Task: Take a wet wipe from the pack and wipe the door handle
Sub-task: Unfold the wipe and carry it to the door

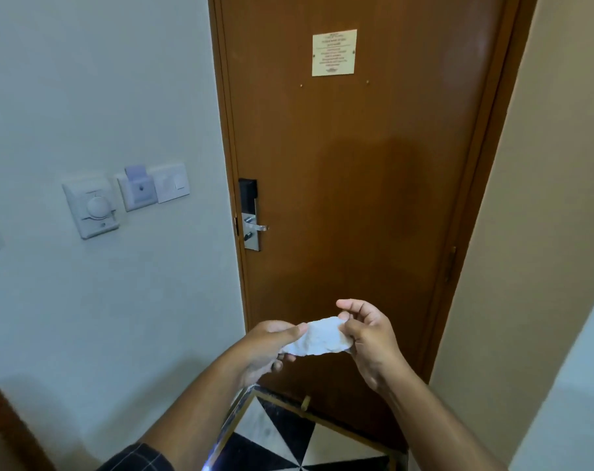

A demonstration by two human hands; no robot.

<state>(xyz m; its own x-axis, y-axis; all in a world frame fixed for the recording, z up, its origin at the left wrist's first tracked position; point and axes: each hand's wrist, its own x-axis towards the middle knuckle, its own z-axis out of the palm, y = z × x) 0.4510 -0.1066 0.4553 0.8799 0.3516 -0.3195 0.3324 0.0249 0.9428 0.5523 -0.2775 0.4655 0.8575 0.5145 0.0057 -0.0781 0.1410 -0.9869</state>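
Head view. A closed brown door [356, 198] is set between a pale wall [101, 96] on the left and a beige wall on the right; a notice [334, 52] is fixed high on the door. The silver door handle [258, 227] projects from a lock plate [250, 215] at the door's left edge, untouched. Switch panels [125, 195] sit on the left wall. Below, the left hand [268, 345] and right hand [367, 338] each pinch one end of a crumpled white wet wipe [317, 338], held between them, well below the handle. The floor [282, 443] appears tiled black and white.
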